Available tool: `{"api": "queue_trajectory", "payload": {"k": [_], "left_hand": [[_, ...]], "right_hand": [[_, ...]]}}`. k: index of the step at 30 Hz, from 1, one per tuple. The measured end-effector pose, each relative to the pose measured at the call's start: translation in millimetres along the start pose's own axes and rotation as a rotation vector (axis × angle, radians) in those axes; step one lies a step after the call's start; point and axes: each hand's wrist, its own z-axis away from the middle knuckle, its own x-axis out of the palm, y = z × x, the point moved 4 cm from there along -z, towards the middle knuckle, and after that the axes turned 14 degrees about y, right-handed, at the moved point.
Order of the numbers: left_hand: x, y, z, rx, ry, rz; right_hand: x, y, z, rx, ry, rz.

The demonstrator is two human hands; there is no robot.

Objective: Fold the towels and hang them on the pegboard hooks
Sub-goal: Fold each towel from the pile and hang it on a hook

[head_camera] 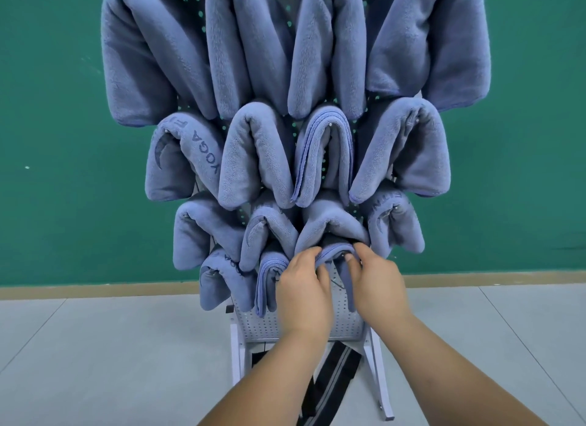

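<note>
The single view comes from a wide-angle camera on the person's head, facing forward and tilted down at the white pegboard stand (263, 324). It sits close: the hung blue towels (253, 159) fill the middle from the top edge downward, bulging with lens distortion. Both forearms enter from the bottom edge, the left hand (304, 292) and right hand (377, 283) meeting at a folded towel (333, 256) low in the centre. Green wall (63, 140) and grey floor (95, 362) frame the sides.
</note>
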Motion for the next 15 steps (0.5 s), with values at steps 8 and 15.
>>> {"api": "queue_trajectory", "payload": {"k": [8, 15], "left_hand": [[15.0, -13.7, 23.5, 0.071, -0.174, -0.104], [-8.5, -19.5, 35.4, 0.120, -0.489, -0.145]], "right_hand": [[17.8, 1.3, 19.7, 0.024, -0.092, 0.106], [3.0, 3.6, 50.0, 0.002, -0.198, 0.188]]}}
